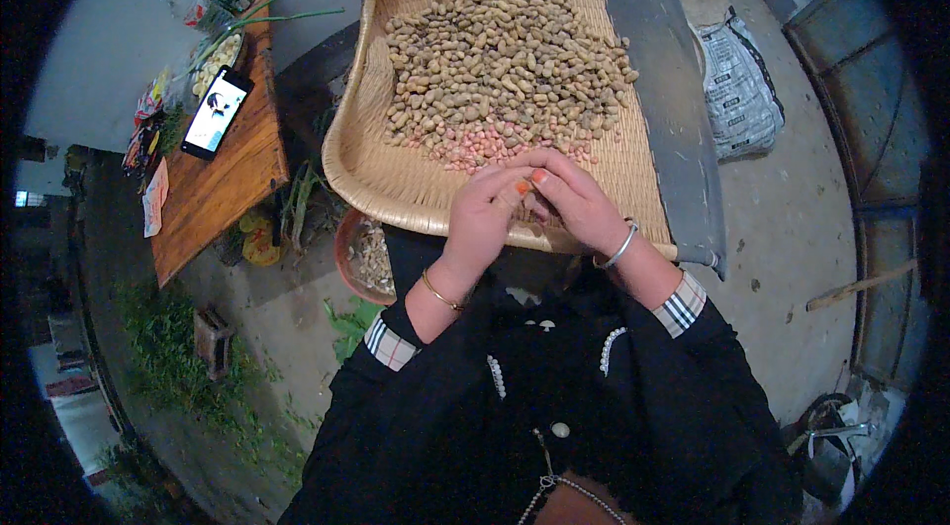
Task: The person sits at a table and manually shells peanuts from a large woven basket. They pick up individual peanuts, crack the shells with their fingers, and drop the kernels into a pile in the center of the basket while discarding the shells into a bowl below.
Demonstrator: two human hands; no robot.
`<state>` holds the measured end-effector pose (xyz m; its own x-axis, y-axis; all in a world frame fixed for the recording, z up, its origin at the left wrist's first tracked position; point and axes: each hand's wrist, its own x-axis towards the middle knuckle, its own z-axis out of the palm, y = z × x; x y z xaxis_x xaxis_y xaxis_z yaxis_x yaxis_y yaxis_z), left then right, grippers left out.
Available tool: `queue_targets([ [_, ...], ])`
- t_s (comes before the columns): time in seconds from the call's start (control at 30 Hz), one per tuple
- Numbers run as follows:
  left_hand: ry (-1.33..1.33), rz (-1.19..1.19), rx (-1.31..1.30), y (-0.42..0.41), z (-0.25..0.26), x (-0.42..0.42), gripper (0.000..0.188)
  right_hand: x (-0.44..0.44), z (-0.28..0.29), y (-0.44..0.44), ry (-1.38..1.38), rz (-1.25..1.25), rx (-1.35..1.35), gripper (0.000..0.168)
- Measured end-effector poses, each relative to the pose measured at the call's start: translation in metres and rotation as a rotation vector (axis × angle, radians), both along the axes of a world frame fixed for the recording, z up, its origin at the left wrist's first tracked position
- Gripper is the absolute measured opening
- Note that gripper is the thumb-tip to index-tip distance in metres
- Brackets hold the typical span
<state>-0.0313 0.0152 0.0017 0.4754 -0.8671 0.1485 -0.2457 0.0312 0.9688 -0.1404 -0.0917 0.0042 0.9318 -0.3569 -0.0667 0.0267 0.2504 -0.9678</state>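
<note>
My left hand point(479, 213) and my right hand point(579, 202) meet above the near rim of a woven winnowing basket point(386, 187). Their fingers curl together and the thumbs, with orange-red nails, come close to each other. Whatever may be between the fingers is hidden; something pinkish point(540, 212) shows below the right thumb, too small to make out. Just beyond my fingers lie loose pink peanut kernels point(475, 146). A broad heap of unshelled peanuts point(512, 57) spreads behind them across the basket.
A grey flap point(653, 80) edges the basket's right side. Below its left rim stands a reddish bowl point(364, 258) of shells. On the left, a wooden table point(230, 191) carries a smartphone point(217, 111) and a plate of pale food point(215, 65). A printed sack point(738, 91) lies right.
</note>
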Motion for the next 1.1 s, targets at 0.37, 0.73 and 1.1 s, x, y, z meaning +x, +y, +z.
queue_targets([
  [0.37,0.979,-0.035,-0.121,0.008,-0.016,0.044,0.018,0.016,0.009,-0.038,0.147,-0.208,-0.986,0.017],
  [0.73,1.255,0.11,-0.18,0.006,-0.019,0.042,0.023,0.063,-0.073,-0.064,0.21,-0.009,-1.331,0.015],
  [1.1,0.868,0.158,-0.093,-0.01,-0.002,0.026,0.026,0.046,-0.022,-0.034,0.052,0.081,0.449,0.015],
])
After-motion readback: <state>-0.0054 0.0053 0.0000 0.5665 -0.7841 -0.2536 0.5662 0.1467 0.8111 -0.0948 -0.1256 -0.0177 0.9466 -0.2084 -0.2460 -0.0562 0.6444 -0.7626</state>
